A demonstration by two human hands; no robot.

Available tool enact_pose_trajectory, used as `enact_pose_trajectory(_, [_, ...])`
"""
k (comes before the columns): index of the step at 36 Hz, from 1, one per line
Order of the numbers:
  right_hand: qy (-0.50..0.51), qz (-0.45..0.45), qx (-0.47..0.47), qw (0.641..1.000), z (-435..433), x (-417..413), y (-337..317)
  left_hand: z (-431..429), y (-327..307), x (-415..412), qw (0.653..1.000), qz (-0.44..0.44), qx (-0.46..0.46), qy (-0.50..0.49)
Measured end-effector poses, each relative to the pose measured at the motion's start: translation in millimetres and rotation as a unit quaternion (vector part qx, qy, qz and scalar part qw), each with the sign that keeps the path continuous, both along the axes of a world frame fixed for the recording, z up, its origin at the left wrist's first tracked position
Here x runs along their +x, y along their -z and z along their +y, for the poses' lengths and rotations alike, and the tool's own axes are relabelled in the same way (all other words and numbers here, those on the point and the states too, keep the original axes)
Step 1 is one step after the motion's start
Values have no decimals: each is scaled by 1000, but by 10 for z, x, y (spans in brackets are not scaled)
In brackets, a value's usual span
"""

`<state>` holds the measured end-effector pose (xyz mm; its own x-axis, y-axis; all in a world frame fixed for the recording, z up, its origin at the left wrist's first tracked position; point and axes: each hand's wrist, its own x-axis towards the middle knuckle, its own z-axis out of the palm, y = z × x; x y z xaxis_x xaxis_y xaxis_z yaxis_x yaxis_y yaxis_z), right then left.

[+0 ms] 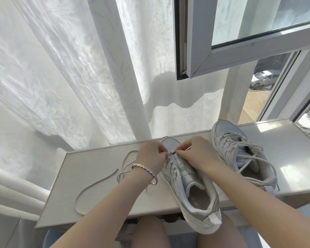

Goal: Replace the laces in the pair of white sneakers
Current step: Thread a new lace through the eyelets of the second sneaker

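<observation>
A white curtain [61,77] hangs along the left and far side. On the white shelf [100,203], a loose lace [89,187] lies in loops at the left and runs up to the left hand [151,154], which wears a bracelet [145,170] on its wrist. That hand's fingers are curled and pinch the lace at the farthest eyelets of the middle sneaker [191,190], which is unlaced, with its toe pointing far and its heel hanging over the near edge. Just right of it, the right hand [197,154] pinches a lace tip [187,148] at the same eyelets. Further right stands the laced sneaker [240,154], with its lace ends slack. An open window [222,56] is far right.
</observation>
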<state>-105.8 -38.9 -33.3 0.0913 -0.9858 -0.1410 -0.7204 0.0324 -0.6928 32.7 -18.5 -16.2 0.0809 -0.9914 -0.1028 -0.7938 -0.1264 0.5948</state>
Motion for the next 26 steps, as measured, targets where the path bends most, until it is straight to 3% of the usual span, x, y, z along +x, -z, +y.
enact_pose_trajectory(11, [-2,10,-5,1000,5,4,-8,-93,3,-52,998,-68,9,7])
enact_pose_trajectory(16, [1,10,-8,1000,6,7,1,-147,5,-76,974,-210,21,85])
enact_pose_trajectory(21, [1,8,-10,1000,10,4,1,-161,16,-99,932,-334,-25,142])
enact_pose_trajectory(23, [1,7,-10,1000,13,-2,3,-169,32,-91,940,-312,-21,134])
enact_pose_trajectory(26, [3,6,-11,1000,17,-3,3,-135,104,-68,977,-202,-7,74])
